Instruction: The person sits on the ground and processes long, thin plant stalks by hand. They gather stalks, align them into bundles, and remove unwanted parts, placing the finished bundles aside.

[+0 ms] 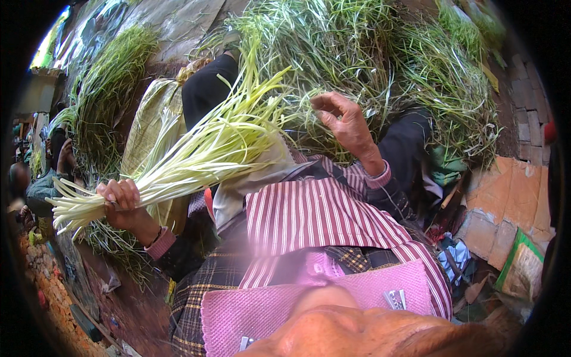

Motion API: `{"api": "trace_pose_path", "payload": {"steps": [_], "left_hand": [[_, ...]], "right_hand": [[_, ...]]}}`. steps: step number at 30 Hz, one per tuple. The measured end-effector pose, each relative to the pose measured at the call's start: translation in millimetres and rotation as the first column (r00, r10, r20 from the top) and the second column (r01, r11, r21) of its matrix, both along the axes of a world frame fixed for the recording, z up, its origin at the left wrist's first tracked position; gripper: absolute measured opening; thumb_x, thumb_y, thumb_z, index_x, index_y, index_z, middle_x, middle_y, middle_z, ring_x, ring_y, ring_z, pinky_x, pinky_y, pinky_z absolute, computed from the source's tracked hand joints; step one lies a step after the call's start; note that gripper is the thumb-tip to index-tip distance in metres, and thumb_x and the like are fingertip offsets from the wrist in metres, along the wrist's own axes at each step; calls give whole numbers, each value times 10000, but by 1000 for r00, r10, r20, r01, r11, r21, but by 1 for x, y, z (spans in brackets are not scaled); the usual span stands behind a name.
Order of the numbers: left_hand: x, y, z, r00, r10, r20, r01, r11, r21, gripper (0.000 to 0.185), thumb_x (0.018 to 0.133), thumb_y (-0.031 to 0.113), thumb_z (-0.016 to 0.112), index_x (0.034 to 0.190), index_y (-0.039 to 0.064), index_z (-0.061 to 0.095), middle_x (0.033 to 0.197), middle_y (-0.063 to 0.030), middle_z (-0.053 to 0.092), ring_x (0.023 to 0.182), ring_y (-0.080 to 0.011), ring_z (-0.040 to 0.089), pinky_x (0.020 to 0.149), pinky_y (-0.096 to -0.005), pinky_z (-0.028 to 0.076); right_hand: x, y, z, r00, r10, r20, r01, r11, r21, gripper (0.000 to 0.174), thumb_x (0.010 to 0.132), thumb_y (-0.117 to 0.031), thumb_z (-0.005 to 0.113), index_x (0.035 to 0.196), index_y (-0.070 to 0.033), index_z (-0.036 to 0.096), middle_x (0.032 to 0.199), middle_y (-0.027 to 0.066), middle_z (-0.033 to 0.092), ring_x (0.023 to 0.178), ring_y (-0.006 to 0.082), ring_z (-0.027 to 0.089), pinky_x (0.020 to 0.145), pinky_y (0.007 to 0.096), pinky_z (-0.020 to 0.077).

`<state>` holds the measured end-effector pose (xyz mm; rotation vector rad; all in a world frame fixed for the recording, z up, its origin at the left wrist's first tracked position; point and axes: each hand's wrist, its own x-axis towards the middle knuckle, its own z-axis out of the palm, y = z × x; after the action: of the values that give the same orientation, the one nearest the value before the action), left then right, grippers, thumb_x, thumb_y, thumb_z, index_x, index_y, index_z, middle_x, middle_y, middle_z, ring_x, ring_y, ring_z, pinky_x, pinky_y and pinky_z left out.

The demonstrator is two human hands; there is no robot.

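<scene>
My left hand (122, 196) is closed around the pale lower ends of a large bunch of blanched chive-like stalks (200, 147). The white ends stick out past my fist, and the yellow-green leaf tips fan out over my lap. My right hand (345, 122) is raised to the right of the leaf tips, its fingers loosely curled with a gap at the thumb. I see nothing held in it. Behind it lies a big heap of loose green leaves and dry grass-like stalks (321, 49), spread between and over my legs.
Beside my left leg stands a yellowish woven sack (149, 120) with more pale stalks (160, 134) against it. Another green pile (111, 85) lies farther left, near another person's hand (67, 154). Flattened cardboard (508, 196) and bricks (531, 116) are at the right.
</scene>
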<state>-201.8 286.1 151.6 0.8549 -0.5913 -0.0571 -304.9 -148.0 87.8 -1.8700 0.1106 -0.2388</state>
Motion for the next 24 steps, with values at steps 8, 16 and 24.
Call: {"api": "trace_pose_path", "payload": {"steps": [8, 16, 24], "left_hand": [[5, 44, -30, 976, 153, -156, -168, 982, -85, 176, 866, 165, 616, 815, 81, 470, 611, 1, 419, 497, -93, 392, 497, -242, 362], [-10, 78, -81, 936, 179, -304, -208, 976, -68, 193, 879, 167, 601, 784, 91, 451, 623, 8, 396, 501, -86, 359, 489, -240, 325], [-8, 72, -79, 934, 139, -330, -184, 977, -109, 154, 872, 143, 609, 837, 72, 476, 631, 0, 397, 503, -92, 362, 501, -238, 327]], "right_hand": [[2, -2, -6, 997, 24, -76, -14, 991, 136, 165, 872, -28, 579, 1020, 5, 645, 928, 63, 642, 838, 127, 624, 737, 254, 518], [18, 8, -5, 993, 118, 30, -119, 992, 51, 162, 862, -22, 594, 1016, -17, 646, 905, 55, 637, 732, 109, 600, 688, 244, 520], [73, 73, -5, 914, 343, 217, -220, 868, -445, 252, 837, -48, 613, 1087, -14, 596, 1051, 135, 600, 700, 209, 629, 652, 296, 573]]}}
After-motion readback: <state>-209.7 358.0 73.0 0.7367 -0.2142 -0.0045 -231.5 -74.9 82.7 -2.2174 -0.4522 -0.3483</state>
